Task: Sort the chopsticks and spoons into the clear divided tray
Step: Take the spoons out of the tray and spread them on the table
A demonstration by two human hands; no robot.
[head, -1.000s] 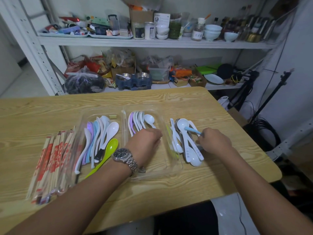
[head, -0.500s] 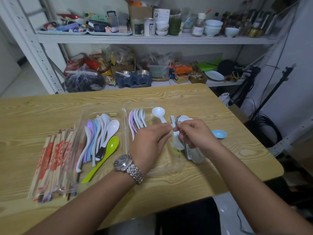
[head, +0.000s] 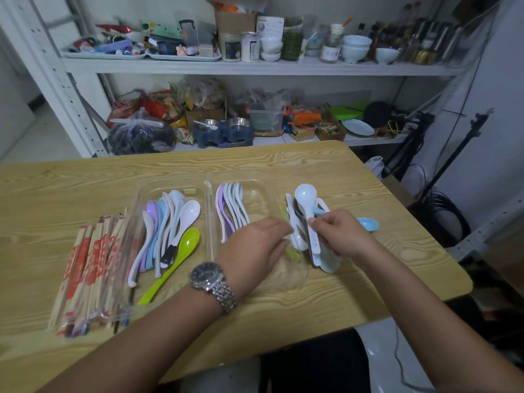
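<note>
While pinching the white spoon [head: 305,195] by mid-handle between thumb and forefinger of the right hand [head: 343,236], holds it lengthwise away from the body: bowl at the far end, hollow up, handle running back toward the near edge of the table [head: 368,279]. Keeps it over the loose pile of spoons [head: 326,263] just right of the clear divided tray [head: 208,222], outside it; cannot tell whether resting on the pile. Same long axis for the pile and for the spoons in the tray. Crosswise only for the blue spoon [head: 368,224]: bowl to the right, handle tip to the left over the pile, middle hidden behind the right hand.

Half a second ago gripped that white spoon in the left hand [head: 255,248], bowl over the tray's right compartment; now has it further right, in the right hand. Left hand now loose, fingers nearly straight, holding nothing, above the near part of that compartment, fingertips beside the pile. Blue spoon unmoved.

Counted: two hands, one wristwatch [head: 208,275]; one white spoon held, one blue, one green spoon [head: 188,241] slanting over the middle compartment's near rim; about five spoons on edge in the right compartment, some seven or eight in the middle. Wrapped chopsticks [head: 85,265] at the far left too blurred to count.
</note>
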